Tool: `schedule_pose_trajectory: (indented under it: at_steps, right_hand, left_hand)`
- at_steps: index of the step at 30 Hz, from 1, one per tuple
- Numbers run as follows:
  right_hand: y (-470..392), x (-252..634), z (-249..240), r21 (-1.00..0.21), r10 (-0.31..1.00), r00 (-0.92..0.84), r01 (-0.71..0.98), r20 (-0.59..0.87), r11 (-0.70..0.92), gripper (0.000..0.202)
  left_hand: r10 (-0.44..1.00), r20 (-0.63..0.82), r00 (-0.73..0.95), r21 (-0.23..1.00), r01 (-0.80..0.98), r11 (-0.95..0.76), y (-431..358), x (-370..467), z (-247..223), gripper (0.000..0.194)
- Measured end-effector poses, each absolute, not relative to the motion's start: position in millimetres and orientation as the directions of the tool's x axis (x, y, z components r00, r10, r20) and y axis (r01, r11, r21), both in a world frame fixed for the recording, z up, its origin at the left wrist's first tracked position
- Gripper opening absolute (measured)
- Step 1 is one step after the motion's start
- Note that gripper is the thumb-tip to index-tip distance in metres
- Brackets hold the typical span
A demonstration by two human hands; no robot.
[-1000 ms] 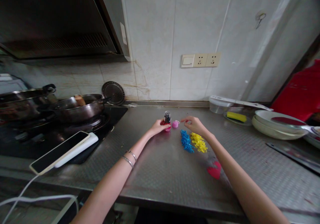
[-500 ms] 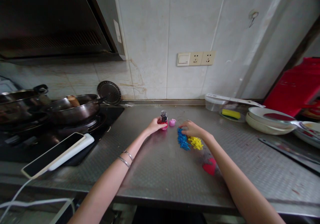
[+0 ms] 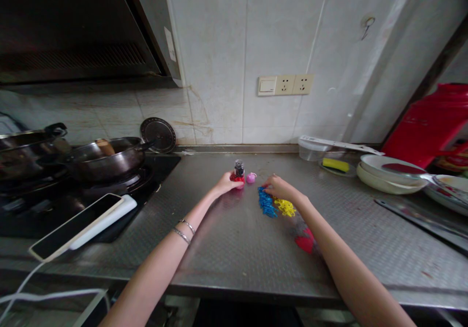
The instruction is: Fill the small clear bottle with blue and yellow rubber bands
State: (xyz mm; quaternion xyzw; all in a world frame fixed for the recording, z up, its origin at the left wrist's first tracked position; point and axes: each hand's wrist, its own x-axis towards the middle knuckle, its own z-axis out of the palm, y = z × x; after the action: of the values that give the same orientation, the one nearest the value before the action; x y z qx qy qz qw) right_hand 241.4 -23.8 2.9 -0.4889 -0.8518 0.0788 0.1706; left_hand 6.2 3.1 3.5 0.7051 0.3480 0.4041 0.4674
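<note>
My left hand point(image 3: 224, 184) is wrapped round a small glass jar point(image 3: 239, 167) that stands upright on the counter, with red and black contents inside. Just right of the jar lies a small round pink piece point(image 3: 251, 177), perhaps its lid. At the far end of a pile of small blue bands point(image 3: 267, 204), my right hand point(image 3: 278, 187) has its fingers drawn together on the bands; its fingertips are partly hidden. A pile of small yellow bands point(image 3: 285, 207) lies beside the blue one, under my right wrist. Nearer me, a clear bag with a red patch point(image 3: 304, 241) lies partly behind my right forearm.
A phone point(image 3: 76, 227) and white device straddle the counter's left side and the black stove point(image 3: 22, 222). Pans point(image 3: 106, 163) stand on the stove. To the right are a clear tub point(image 3: 312, 151), a yellow sponge point(image 3: 335, 165), stacked bowls point(image 3: 391, 178), a knife point(image 3: 420, 224) and a red thermos point(image 3: 427, 122).
Hardly anything differs. My right hand stays at the blue pile with its fingers slightly shifted, and my left hand keeps the jar in place. The whole view has shifted slightly.
</note>
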Motion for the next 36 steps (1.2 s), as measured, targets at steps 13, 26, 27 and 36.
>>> schedule_pose_trajectory:
  at_steps: [13, 26, 27, 36]
  right_hand:
    - [-27, 240, 10, -0.333, 0.88, -0.419, 0.816, 0.224, 0.473, 0.02]
    - [-31, 243, 17, -0.526, 0.893, -0.29, 0.728, 0.344, 0.439, 0.02]
    - [-31, 243, 17, -0.552, 0.894, -0.283, 0.709, 0.347, 0.439, 0.02]
    - [-33, 245, 34, -0.733, 0.91, -0.209, 0.542, 0.357, 0.412, 0.029]
  left_hand:
    - [0.861, 0.25, 0.443, 0.935, 0.119, -0.333, 3, 9, 1, 0.031]
    - [0.837, 0.28, 0.47, 0.929, 0.086, -0.359, 1, 16, -5, 0.031]
    - [0.836, 0.279, 0.472, 0.928, 0.091, -0.361, 1, 15, -4, 0.032]
    - [0.81, 0.315, 0.495, 0.9, 0.114, -0.42, 4, 14, -5, 0.034]
